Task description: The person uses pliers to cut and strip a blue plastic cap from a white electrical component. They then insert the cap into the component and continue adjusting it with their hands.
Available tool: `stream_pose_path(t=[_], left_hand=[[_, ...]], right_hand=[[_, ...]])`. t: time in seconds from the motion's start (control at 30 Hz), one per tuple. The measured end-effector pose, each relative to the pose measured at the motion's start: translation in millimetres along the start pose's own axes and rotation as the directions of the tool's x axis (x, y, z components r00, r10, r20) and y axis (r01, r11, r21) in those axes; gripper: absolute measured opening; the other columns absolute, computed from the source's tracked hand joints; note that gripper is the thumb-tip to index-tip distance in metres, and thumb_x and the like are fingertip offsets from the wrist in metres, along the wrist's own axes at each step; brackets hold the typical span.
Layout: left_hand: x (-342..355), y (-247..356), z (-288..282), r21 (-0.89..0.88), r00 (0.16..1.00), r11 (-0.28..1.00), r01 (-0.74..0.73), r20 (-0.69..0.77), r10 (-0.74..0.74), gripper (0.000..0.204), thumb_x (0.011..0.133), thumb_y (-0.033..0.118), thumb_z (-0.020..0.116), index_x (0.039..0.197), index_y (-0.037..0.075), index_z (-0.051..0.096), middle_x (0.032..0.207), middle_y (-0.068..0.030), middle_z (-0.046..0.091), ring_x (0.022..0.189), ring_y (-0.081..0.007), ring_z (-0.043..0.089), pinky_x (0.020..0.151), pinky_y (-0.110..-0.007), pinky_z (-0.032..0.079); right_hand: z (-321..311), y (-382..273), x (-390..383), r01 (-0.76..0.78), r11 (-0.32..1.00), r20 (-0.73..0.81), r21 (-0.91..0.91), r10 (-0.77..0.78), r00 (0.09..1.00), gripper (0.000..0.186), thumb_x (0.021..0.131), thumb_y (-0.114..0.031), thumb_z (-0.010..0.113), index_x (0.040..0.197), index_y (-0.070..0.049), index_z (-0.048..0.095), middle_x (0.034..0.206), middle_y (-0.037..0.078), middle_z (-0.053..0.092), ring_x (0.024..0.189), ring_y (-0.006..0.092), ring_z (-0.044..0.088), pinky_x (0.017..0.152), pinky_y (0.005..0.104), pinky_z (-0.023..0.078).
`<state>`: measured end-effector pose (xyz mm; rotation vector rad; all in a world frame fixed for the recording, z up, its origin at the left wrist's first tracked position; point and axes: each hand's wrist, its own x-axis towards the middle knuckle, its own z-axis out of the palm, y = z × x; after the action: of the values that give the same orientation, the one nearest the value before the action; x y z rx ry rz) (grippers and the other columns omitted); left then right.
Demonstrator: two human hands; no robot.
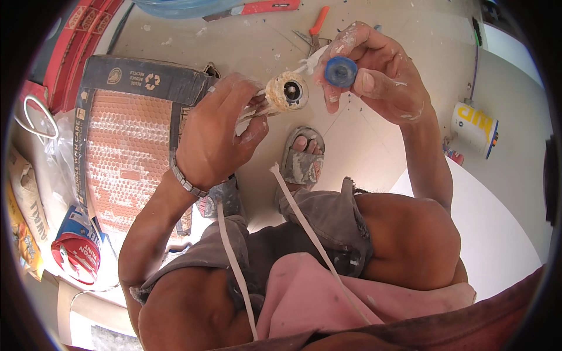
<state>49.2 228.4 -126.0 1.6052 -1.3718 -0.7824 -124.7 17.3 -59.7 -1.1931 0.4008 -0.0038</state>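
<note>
My left hand (pixel 219 126), streaked with white residue, is closed round a whitish piece whose round end is crusted with beige material (pixel 276 96). A dark ring-shaped opening with a small pale centre shows in that end; the rest is hidden behind my fingers. Just to the right, my right hand (pixel 389 79) pinches a round translucent blue cap (pixel 341 72) between thumb and fingers. Cap and crusted end are apart, with a small gap between them. Some white stringy material (pixel 313 60) shows behind the two.
Pliers with orange handles (pixel 319 22) and a red-handled tool (pixel 266 7) lie on the floor beyond my hands. At left is a dark-edged carton (pixel 140 70) with orange, bubble-textured contents, near a red-and-blue paint can (pixel 76 254). A white cylindrical container (pixel 471 127) lies at right.
</note>
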Motion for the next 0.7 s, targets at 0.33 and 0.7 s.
stream_pose_path(t=[0.33,0.7], left_hand=[[-2.0,-22.3,8.4,0.095,0.979,0.986,-0.138,-0.134,0.150,0.040,0.076,-0.003,0.070,0.115,0.000,0.060,0.114,-0.0208,0.063,0.104,-0.0415,0.062,0.090,-0.043,0.051],[-16.5,-34.0,0.2,0.058,0.953,0.976,-0.212,-0.209,0.219,0.045,0.073,0.002,0.069,0.116,-0.002,0.059,0.114,-0.0220,0.063,0.101,-0.0410,0.064,0.088,-0.042,0.054]], right_hand=[[17.0,-8.8,2.3,0.119,0.847,-0.030,-0.518,-0.157,0.987,0.035,0.084,0.004,0.080,0.115,0.002,0.064,0.112,0.012,0.065,0.106,0.0236,0.069,0.093,0.0374,0.060],[43.7,-19.0,9.7,0.217,0.537,0.105,-0.815,-0.233,0.967,0.029,0.081,-0.017,0.088,0.102,-0.005,0.074,0.096,0.007,0.074,0.087,0.0217,0.073,0.073,0.0311,0.056]])
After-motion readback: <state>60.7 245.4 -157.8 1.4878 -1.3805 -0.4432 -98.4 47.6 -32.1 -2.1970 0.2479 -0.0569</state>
